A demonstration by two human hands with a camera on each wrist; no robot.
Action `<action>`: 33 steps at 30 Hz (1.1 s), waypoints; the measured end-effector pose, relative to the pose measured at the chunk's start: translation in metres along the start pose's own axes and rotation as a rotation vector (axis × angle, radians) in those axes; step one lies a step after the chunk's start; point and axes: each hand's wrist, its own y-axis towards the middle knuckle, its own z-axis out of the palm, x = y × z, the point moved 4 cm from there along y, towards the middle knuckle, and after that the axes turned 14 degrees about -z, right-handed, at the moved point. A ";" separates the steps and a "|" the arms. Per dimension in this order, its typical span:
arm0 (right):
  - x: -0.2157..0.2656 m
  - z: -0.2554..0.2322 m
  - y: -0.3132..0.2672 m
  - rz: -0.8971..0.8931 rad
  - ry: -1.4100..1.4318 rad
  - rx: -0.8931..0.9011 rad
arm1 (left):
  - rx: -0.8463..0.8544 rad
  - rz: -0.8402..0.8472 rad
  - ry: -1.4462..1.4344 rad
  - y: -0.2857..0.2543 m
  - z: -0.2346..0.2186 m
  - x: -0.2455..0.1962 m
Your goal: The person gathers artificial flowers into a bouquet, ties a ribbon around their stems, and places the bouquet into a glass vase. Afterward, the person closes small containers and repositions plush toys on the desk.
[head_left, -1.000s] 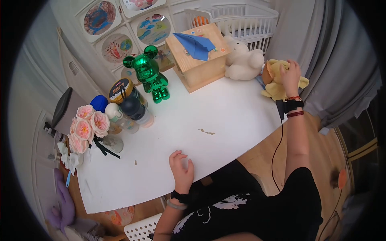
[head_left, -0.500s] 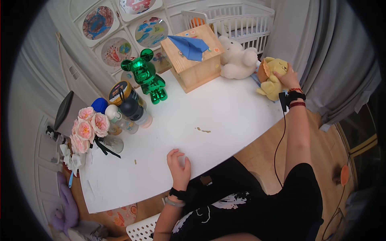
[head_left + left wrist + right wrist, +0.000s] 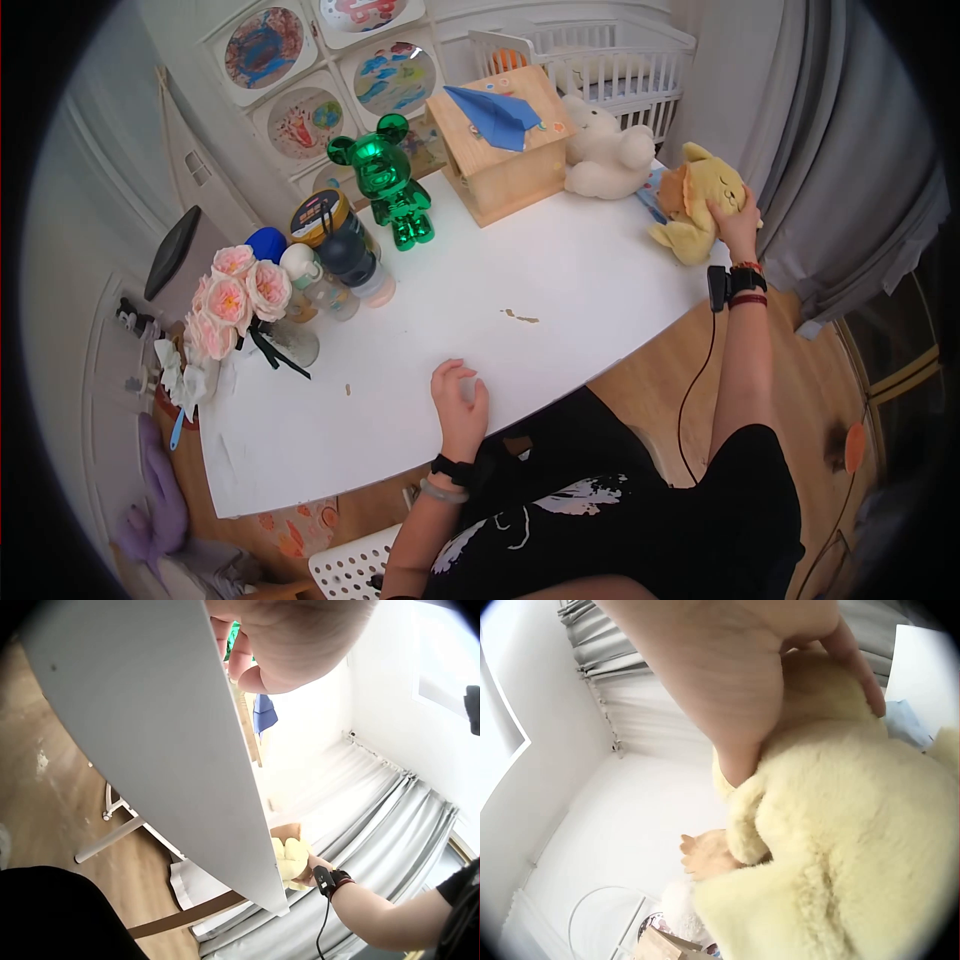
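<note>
At the table's right end my right hand [image 3: 738, 222] grips a yellow plush toy [image 3: 712, 190] around its head and neck, thumb on the near side. The toy has stitched closed eyes and a tan piece with a scalloped edge at its neck; it leans over to the right. Its soft yellow fur [image 3: 847, 832] fills much of the right wrist view, below the hand. My left hand [image 3: 460, 405] rests at the white table's front edge, fingers loosely bent and holding nothing. A cream plush toy [image 3: 607, 155] sits left of the yellow one, against a wooden box [image 3: 515, 175].
A blue paper plane [image 3: 495, 115] lies on the box. Further left stand a shiny green bear figure [image 3: 392, 185], a dark bottle [image 3: 347, 255], a yellow-rimmed tub [image 3: 318, 215] and pink flowers [image 3: 230, 300] in a glass vase. Light blue material [image 3: 652, 192] lies beside the yellow toy.
My right hand has shifted from the top of the plush toy's head to around its neck. The toy has turned and tilted rightward, its face now showing. The left hand stays at the table edge.
</note>
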 end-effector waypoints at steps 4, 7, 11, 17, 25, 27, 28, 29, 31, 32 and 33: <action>-0.015 -0.004 -0.016 -0.089 0.119 -0.070 | -0.005 0.022 -0.007 -0.001 0.000 0.002; 0.005 -0.027 -0.036 -0.210 0.069 -0.142 | -0.022 0.037 0.005 -0.001 0.001 0.004; 0.030 -0.047 -0.043 -0.320 0.219 -0.253 | -0.041 0.029 0.008 0.000 -0.001 0.001; 0.143 -0.027 -0.033 -0.436 0.602 -0.137 | -0.025 0.025 -0.026 0.000 0.000 0.003; 0.302 0.111 -0.088 -0.689 0.596 0.050 | -0.039 0.012 -0.041 0.000 0.000 0.007; 0.324 0.137 -0.105 -0.682 0.611 0.089 | -0.042 0.008 -0.037 0.000 -0.001 0.006; 0.331 0.151 -0.113 -0.670 0.630 0.120 | -0.040 0.004 -0.042 0.000 -0.001 0.005; 0.336 0.163 -0.119 -0.660 0.649 0.151 | -0.042 0.005 -0.038 -0.001 -0.001 0.005; 0.340 0.177 -0.127 -0.664 0.655 0.166 | -0.037 -0.007 -0.044 -0.001 -0.002 0.005; 0.341 0.184 -0.130 -0.648 0.671 0.191 | -0.042 -0.007 -0.042 0.000 -0.003 0.005; 0.341 0.189 -0.132 -0.632 0.685 0.217 | -0.038 -0.006 -0.039 0.000 -0.003 0.004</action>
